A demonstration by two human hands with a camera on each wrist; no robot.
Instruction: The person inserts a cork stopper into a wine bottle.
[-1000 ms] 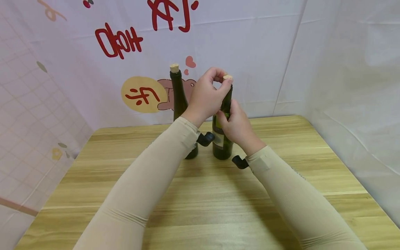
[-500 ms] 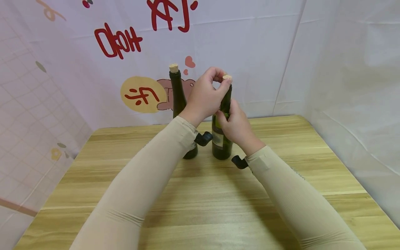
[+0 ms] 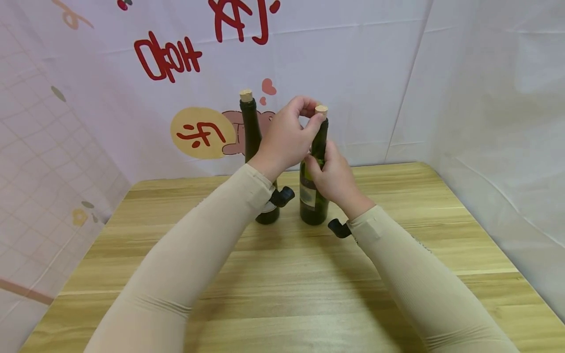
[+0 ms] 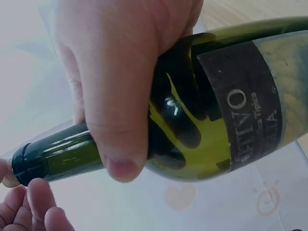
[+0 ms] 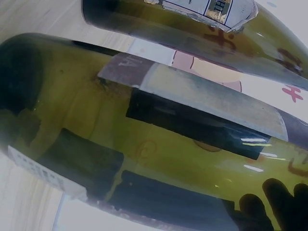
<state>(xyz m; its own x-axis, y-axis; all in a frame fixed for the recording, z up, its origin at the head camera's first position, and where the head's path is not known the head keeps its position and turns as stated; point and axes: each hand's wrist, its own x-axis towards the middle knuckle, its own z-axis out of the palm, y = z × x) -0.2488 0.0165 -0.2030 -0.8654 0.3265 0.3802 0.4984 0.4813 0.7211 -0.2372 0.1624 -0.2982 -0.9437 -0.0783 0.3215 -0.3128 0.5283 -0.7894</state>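
Two dark green wine bottles stand upright on the wooden table. The right bottle (image 3: 313,196) has a cork (image 3: 321,111) in its mouth, part of it standing out above the rim. My left hand (image 3: 289,132) is at this cork, thumb and fingers curled about its side. In the left wrist view the fingertips (image 4: 41,195) lie beside the bottle's lip. My right hand (image 3: 335,179) grips the same bottle around its shoulder, just under the neck. The left bottle (image 3: 251,127) also carries a cork (image 3: 246,95); my left forearm hides some of its body.
The wooden table (image 3: 282,289) reaches to a white printed cloth (image 3: 353,73) behind the bottles. In the right wrist view the other bottle (image 5: 192,45) stands close beside the gripped one. Black wrist cameras (image 3: 282,196) sit near both bottles.
My left forearm and wrist have swung a little to the left, and the thumb has slipped slightly down and left, showing more of the cork. My right hand and both bottles stay in place.
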